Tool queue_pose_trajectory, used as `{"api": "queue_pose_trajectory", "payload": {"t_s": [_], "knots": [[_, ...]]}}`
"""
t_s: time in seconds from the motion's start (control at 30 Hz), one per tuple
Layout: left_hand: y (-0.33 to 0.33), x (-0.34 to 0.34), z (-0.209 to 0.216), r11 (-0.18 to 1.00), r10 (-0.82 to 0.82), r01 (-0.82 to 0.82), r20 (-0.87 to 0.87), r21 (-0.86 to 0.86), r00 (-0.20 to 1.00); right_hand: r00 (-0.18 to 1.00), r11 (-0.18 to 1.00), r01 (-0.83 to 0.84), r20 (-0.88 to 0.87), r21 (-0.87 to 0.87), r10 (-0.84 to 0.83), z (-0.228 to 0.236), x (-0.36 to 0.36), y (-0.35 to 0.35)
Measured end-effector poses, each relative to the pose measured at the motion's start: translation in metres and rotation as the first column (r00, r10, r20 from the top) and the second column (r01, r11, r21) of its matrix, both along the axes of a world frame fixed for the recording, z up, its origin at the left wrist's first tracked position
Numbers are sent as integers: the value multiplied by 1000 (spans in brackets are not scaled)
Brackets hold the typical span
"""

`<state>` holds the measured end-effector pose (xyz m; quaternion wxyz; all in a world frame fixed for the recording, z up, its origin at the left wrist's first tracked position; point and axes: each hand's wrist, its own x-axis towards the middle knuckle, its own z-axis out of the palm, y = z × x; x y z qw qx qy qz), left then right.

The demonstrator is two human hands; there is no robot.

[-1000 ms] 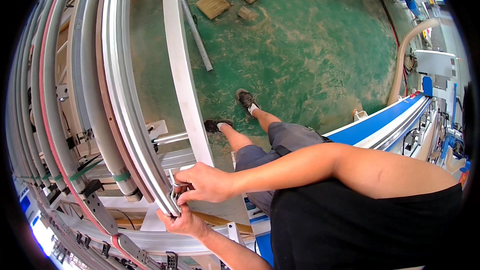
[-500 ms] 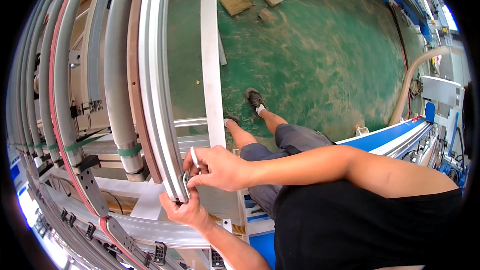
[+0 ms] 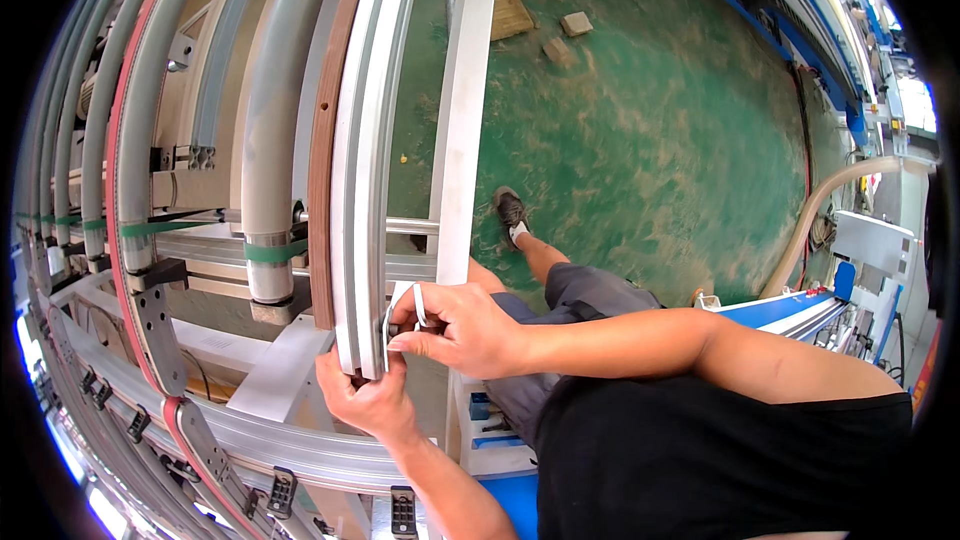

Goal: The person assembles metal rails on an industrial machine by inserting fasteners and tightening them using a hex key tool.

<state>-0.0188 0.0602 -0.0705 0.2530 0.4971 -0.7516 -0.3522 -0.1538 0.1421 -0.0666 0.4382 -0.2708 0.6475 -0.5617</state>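
My right hand (image 3: 465, 330) is closed around a thin, bent silver rod that looks like a hex key (image 3: 420, 306). Its fingertips are at a small metal plate (image 3: 387, 335) by the side of an aluminium profile (image 3: 366, 170), near that profile's lower end. Below it, my left hand (image 3: 368, 395) grips the profile's end, its thumb and forefinger on either side. The fingertips of both hands nearly meet at the plate. Any fastener between them is mostly hidden by my right fingers.
A brown strip (image 3: 322, 160) runs along the profile, with grey rollers (image 3: 272, 140) and a red belt (image 3: 122, 120) to the left. A white beam (image 3: 465, 130) stands right of the profile. Blocks (image 3: 575, 24) lie on the green floor (image 3: 640, 140); blue-railed machinery (image 3: 790, 30) is on the right.
The view has shifted, so the profile and rollers appear further right. Both hands stay at the profile's end. The bent rod sits at a different angle, and the plate shows more clearly beside the profile.
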Motion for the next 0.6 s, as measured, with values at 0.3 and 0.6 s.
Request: {"api": "queue_pose_trajectory", "payload": {"t_s": [0.3, 0.6], "knots": [[0, 1, 2, 997, -4, 7, 40, -73, 999, 950, 998, -1, -312, -70, -21, -13, 6, 5], [1, 0, 3, 998, 7, -4, 42, -67, 999, 957, 999, -23, -288, -42, 10, -3, 2, 3]]}}
